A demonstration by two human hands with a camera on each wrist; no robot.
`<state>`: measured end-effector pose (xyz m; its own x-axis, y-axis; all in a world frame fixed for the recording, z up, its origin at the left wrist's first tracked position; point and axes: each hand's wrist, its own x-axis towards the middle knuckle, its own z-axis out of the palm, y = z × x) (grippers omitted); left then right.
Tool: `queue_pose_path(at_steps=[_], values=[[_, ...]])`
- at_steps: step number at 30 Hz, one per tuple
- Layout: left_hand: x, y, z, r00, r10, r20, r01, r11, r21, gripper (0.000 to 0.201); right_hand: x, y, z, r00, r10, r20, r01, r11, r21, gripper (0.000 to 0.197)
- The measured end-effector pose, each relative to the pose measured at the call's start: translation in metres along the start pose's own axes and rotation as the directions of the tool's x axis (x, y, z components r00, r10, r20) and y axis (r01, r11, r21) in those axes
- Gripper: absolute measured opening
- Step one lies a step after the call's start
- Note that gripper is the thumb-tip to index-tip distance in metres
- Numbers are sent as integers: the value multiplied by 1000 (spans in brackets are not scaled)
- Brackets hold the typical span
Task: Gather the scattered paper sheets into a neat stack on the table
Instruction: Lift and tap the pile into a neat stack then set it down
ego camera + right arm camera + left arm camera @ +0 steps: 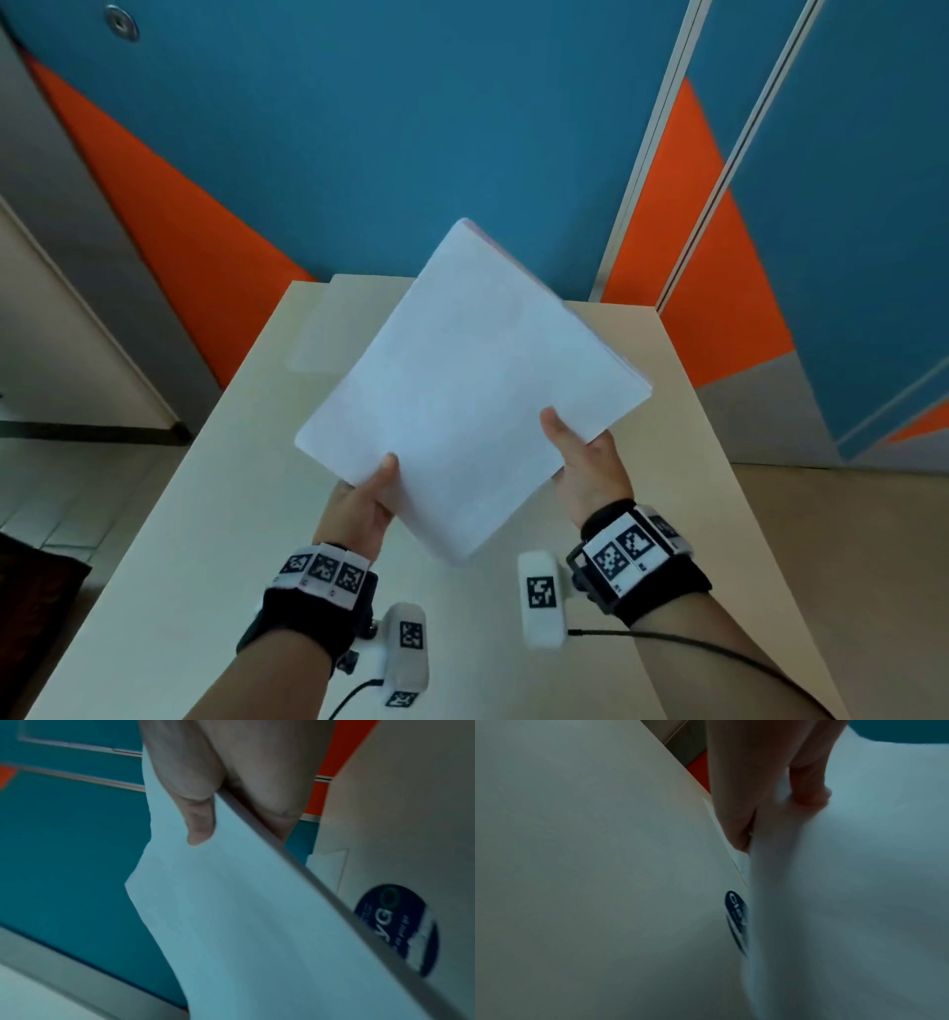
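- Stack status: paper stack (462,380) is off the table (205,514), held in the air over the middle of it and turned diagonal to the table edges.
- Left grip: my left hand (359,509) pinches the near-left edge, thumb on top and fingers underneath. Left wrist view confirms it: fingers (731,801) curled round the edge.
- Right grip: my right hand (590,462) pinches the near-right edge the same way. Thumb (197,817) lies flat on the top sheet, the rest is under the stack.
- Both grips are closed on the paper, nothing else in either.
- One more sheet (318,339) seems to lie flat near the far-left corner of the table; it is faint, so I can't be sure. Round blue sticker (395,927) on the table surface below the stack.
- Edges look mostly flush; the far-right side shows slight fanning.
- Step in hand, my read: square the stack, then set it down.
- How to do it well:
  - loosen the pinch just enough for the sheets to slide, and tap a long edge on the table;
  - rotate and tap a short edge too;
  - keep the thumbs light, since hard pressure locks in the offset;
  - lower it flat, parallel to the table edges, and let go with both hands together.
- Risk: loose bottom sheets could slip out while tapping.
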<state>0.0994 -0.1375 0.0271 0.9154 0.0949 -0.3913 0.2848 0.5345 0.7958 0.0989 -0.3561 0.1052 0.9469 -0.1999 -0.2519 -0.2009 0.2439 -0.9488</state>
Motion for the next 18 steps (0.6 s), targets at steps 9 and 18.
queue_pose_path(at_steps=[9,18], values=[[5,67,9,946,157,282,-267,872,410,109,9,-32,-15,967,-89,237,164,934,-318,17],[-6,64,48,922,301,245,-374,858,352,8,20,-22,-14,962,-196,190,246,923,-294,18]])
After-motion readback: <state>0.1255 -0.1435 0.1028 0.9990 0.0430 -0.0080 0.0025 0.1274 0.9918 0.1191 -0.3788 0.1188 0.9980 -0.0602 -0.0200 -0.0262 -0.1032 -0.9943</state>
